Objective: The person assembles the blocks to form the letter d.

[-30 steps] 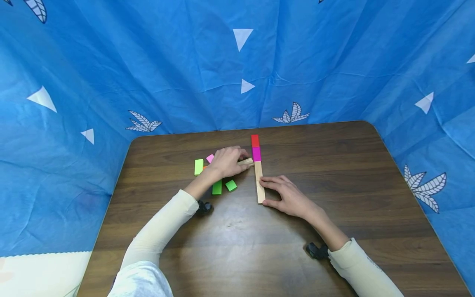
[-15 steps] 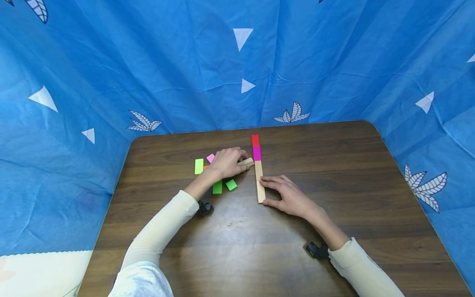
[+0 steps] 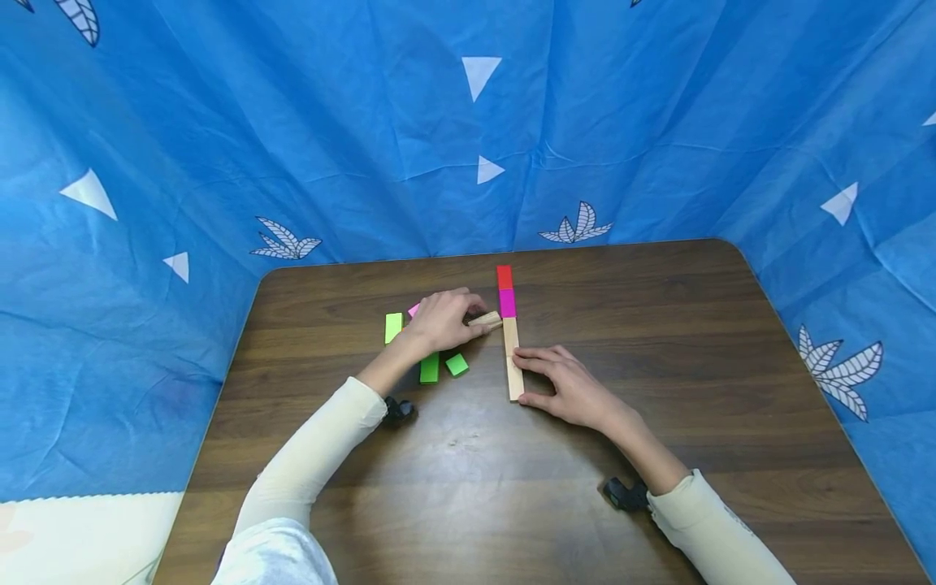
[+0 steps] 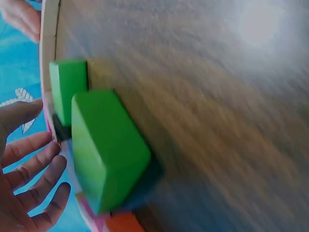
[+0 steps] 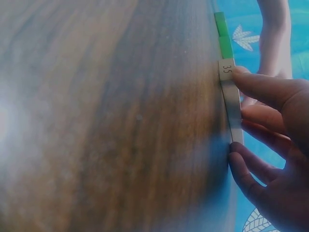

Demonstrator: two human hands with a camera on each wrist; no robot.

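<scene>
A straight row of blocks lies on the table: a red block, a magenta block and plain wooden blocks toward the near end. My left hand pinches another wooden block between thumb and fingers. That block lies crosswise, its right end right at the row's left side below the magenta block. From the right, my right hand rests its thumb and fingertips along the row's nearest wooden blocks. In the right wrist view the thumb touches the end block, marked "35".
Loose blocks lie around my left wrist: a lime block, a green block, a smaller green block and a partly covered pink block. An orange block shows in the left wrist view. A blue curtain borders the table.
My left forearm has shifted slightly left, covering the orange block in the head view. Both hands keep their places at the blocks, and the row has not moved.
</scene>
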